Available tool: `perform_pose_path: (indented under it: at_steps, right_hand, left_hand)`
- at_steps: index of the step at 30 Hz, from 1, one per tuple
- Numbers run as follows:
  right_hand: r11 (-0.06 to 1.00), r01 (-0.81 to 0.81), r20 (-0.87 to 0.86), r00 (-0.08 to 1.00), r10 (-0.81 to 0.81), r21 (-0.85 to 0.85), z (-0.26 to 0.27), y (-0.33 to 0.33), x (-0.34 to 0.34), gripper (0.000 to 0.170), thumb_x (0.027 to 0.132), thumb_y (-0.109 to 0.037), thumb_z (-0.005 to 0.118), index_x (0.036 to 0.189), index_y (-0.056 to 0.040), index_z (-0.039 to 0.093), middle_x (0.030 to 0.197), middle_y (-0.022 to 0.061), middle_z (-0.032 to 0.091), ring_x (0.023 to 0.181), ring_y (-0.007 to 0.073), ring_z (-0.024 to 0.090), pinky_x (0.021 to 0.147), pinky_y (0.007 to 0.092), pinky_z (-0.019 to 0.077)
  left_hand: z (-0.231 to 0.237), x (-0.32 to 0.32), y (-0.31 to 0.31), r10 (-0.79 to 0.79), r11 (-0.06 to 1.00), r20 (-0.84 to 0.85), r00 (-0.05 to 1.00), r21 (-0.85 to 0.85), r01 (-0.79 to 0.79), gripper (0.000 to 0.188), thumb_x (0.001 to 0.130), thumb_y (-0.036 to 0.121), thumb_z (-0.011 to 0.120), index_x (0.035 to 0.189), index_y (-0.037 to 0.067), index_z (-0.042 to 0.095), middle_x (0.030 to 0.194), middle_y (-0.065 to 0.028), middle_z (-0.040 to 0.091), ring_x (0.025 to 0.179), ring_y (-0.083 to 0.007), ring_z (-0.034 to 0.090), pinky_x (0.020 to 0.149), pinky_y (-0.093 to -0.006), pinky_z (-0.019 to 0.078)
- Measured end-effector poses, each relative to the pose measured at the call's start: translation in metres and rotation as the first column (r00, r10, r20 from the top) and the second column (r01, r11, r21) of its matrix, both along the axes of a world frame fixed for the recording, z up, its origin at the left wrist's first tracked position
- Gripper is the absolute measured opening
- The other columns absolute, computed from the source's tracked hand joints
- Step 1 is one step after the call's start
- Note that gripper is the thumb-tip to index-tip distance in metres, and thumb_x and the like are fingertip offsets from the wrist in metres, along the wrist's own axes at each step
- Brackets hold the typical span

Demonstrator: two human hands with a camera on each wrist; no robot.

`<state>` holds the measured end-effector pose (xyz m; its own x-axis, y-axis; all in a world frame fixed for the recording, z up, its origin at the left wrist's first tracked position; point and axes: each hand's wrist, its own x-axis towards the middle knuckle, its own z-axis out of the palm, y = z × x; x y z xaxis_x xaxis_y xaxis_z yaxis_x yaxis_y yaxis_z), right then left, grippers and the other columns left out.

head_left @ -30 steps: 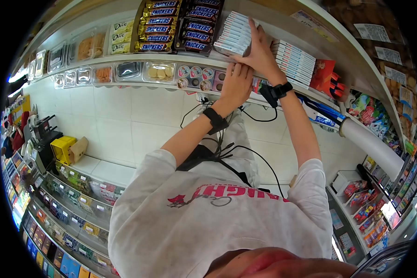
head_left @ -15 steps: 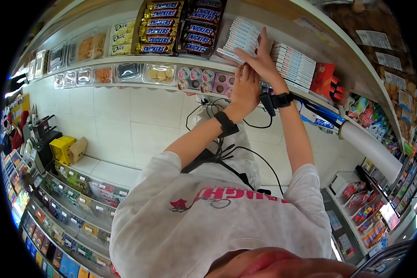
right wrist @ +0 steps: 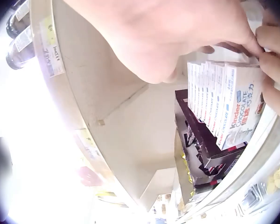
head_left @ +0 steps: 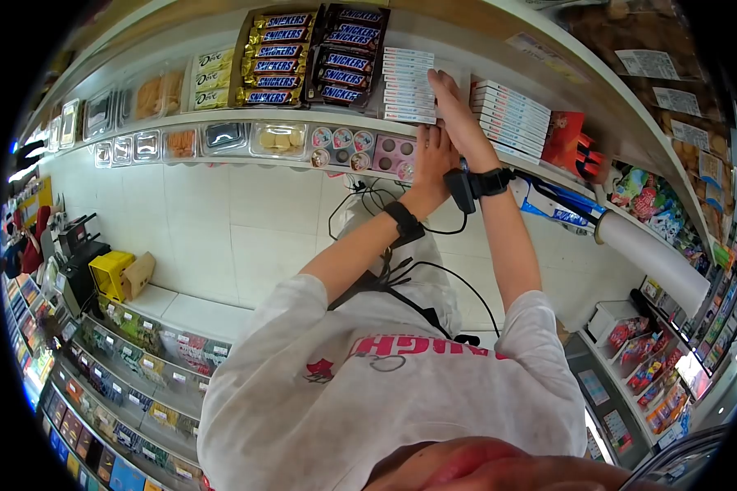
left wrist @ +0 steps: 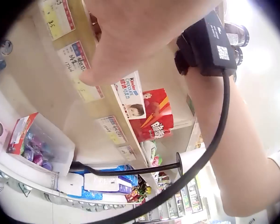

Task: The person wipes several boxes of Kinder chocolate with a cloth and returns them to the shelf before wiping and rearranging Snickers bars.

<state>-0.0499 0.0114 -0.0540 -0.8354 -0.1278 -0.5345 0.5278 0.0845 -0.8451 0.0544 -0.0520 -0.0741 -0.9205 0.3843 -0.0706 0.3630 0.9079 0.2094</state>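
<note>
A row of white Kinder chocolate boxes [head_left: 409, 86] stands on the upper shelf, lined up beside the dark Snickers box [head_left: 348, 59]. My right hand [head_left: 460, 119] lies along the right side of this row, its fingers extended toward the back of the shelf. Just below it, my left hand [head_left: 432, 164] has its fingertips at the shelf's front edge, by the front of the row. From the right wrist, the left fingers [right wrist: 274, 60] show close to the front Kinder box. A second row of Kinder boxes [head_left: 512, 117] is to the right of my hands.
Yellow Snickers [head_left: 277, 61] and Dove bars [head_left: 213, 78] line the shelf to the left. A red packet [head_left: 567, 135] stands right of the second row. Clear food tubs [head_left: 278, 139] fill the lower ledge. A black cable [left wrist: 219, 126] hangs from the right wrist camera.
The Kinder row, slanted before, now stands straight and further left, against the dark Snickers box. My right hand has shifted from over the row to its right side; my left hand has moved slightly right.
</note>
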Motion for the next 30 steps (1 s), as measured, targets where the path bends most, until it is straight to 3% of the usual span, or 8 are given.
perform_pose_path:
  at_steps: [7, 10, 16, 19, 22, 25, 28, 30]
  right_hand:
    - [0.998, -0.069, 0.038, 0.997, 0.069, 0.005, 0.031, -0.014, 0.010, 0.095, 0.097, -0.063, 0.051, 0.155, 0.0086, 0.024, 0.154, 0.0272, 0.039, 0.146, 0.0345, 0.034, 0.119, 0.0393, 0.0246]
    - [0.987, -0.029, 0.091, 0.995, 0.044, -0.157, 0.019, -0.016, 0.005, 0.094, 0.098, -0.062, 0.050, 0.154, 0.0097, 0.025, 0.153, 0.0267, 0.041, 0.146, 0.0344, 0.034, 0.120, 0.0386, 0.0237]
    - [0.968, -0.014, 0.101, 0.995, -0.012, 0.252, 0.053, -0.025, 0.018, 0.099, 0.097, -0.063, 0.050, 0.153, 0.0133, 0.022, 0.152, 0.0310, 0.041, 0.143, 0.0370, 0.040, 0.118, 0.0375, 0.0290]
    - [0.988, -0.047, 0.069, 0.997, 0.038, 0.144, 0.056, -0.021, 0.023, 0.098, 0.097, -0.063, 0.048, 0.152, 0.0147, 0.024, 0.152, 0.0336, 0.040, 0.143, 0.0383, 0.041, 0.117, 0.0381, 0.0310]
    - [0.982, -0.076, 0.154, 0.987, 0.050, 0.170, 0.062, -0.026, 0.022, 0.101, 0.093, -0.068, 0.054, 0.156, 0.0065, 0.027, 0.160, 0.0219, 0.032, 0.151, 0.0307, 0.026, 0.122, 0.0366, 0.0183]
    - [0.986, -0.059, 0.084, 0.995, 0.046, 0.154, 0.072, -0.023, 0.025, 0.079, 0.099, -0.057, 0.049, 0.139, 0.0116, 0.046, 0.127, 0.0247, 0.059, 0.115, 0.0244, 0.057, 0.099, 0.0342, 0.0439]
    - [1.000, -0.022, -0.072, 0.997, 0.021, -0.015, 0.034, -0.011, 0.026, 0.070, 0.100, -0.052, 0.053, 0.131, 0.0104, 0.050, 0.112, 0.0185, 0.060, 0.096, 0.0172, 0.055, 0.088, 0.0316, 0.0457]
    - [0.986, -0.081, -0.044, 0.995, 0.088, 0.147, 0.041, -0.007, 0.030, 0.071, 0.100, -0.051, 0.053, 0.134, 0.0115, 0.049, 0.117, 0.0229, 0.062, 0.102, 0.0234, 0.060, 0.092, 0.0342, 0.0467]
  left_hand:
    - [-0.010, 0.005, -0.003, -0.008, 0.997, -0.026, 1.000, 0.072, 0.010, 0.071, 0.086, 0.043, 0.059, 0.145, 0.004, 0.049, 0.149, -0.0197, 0.046, 0.142, -0.0424, 0.032, 0.120, -0.0590, 0.0173]
    - [-0.010, 0.006, 0.000, -0.020, 0.999, -0.030, 0.999, -0.040, 0.019, 0.070, 0.089, 0.044, 0.055, 0.147, 0.005, 0.047, 0.153, -0.0187, 0.043, 0.145, -0.0431, 0.029, 0.120, -0.0596, 0.0153]
    - [-0.027, 0.005, 0.000, -0.050, 0.998, -0.038, 0.998, -0.047, 0.048, 0.069, 0.093, 0.044, 0.052, 0.148, 0.003, 0.045, 0.151, -0.0197, 0.045, 0.146, -0.0417, 0.028, 0.121, -0.0596, 0.0134]
    - [-0.032, 0.009, -0.003, -0.058, 0.998, -0.053, 0.997, 0.023, 0.059, 0.067, 0.093, 0.042, 0.051, 0.147, 0.002, 0.046, 0.148, -0.0217, 0.046, 0.144, -0.0418, 0.030, 0.121, -0.0590, 0.0144]
    - [-0.025, 0.009, -0.004, -0.076, 0.996, 0.004, 0.997, 0.055, 0.076, 0.065, 0.093, 0.039, 0.052, 0.146, 0.002, 0.047, 0.147, -0.0217, 0.047, 0.144, -0.0416, 0.030, 0.121, -0.0584, 0.0156]
    - [-0.016, 0.007, -0.007, -0.059, 0.996, 0.026, 0.998, 0.067, 0.057, 0.066, 0.091, 0.037, 0.056, 0.146, 0.002, 0.047, 0.147, -0.0211, 0.047, 0.143, -0.0417, 0.031, 0.121, -0.0579, 0.0159]
    - [-0.014, 0.005, -0.007, -0.050, 0.994, -0.001, 0.999, 0.097, 0.050, 0.069, 0.088, 0.037, 0.060, 0.146, 0.001, 0.047, 0.147, -0.0206, 0.048, 0.143, -0.0412, 0.032, 0.121, -0.0578, 0.0159]
    - [-0.017, 0.004, -0.008, -0.065, 0.991, 0.034, 0.997, 0.120, 0.060, 0.071, 0.087, 0.038, 0.062, 0.146, 0.002, 0.047, 0.146, -0.0201, 0.050, 0.143, -0.0403, 0.033, 0.121, -0.0573, 0.0163]
